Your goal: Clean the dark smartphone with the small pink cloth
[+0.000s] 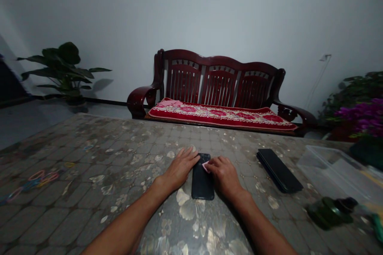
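Note:
A black phone (202, 181) lies flat on the patterned table (119, 175) in front of me. My left hand (180, 168) rests flat beside its left edge, fingers stretched out and touching the phone's upper left side. My right hand (223, 173) is curled over the phone's upper right part, fingers pinched on a small pink piece (206, 166) pressed against the screen.
Another black flat device (279, 169) lies to the right, with a clear plastic box (338, 171) and a dark green bottle (329, 211) beyond it. Coloured rubber bands (38, 179) sit at the far left. A wooden bench (218, 91) and potted plants (64, 69) stand behind the table.

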### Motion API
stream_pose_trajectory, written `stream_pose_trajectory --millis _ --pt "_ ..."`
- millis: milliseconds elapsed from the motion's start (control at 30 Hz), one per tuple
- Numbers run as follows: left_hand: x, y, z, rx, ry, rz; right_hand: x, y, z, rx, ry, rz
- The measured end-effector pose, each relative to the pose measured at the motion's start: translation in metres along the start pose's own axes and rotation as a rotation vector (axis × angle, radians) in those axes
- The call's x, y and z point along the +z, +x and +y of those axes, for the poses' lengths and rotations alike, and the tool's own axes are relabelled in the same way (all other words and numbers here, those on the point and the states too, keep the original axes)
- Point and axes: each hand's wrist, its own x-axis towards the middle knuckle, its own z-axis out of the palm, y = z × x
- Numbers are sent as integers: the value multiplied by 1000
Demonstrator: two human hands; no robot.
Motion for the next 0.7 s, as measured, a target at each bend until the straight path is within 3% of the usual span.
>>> stream_pose_trajectory --millis 400,700 --pt "0 1 -2 -17 -75 -25 1 13 7 -38 -96 -55" --pt "1 1 -1 -50 -87 -44 3 34 15 123 -135 -77"
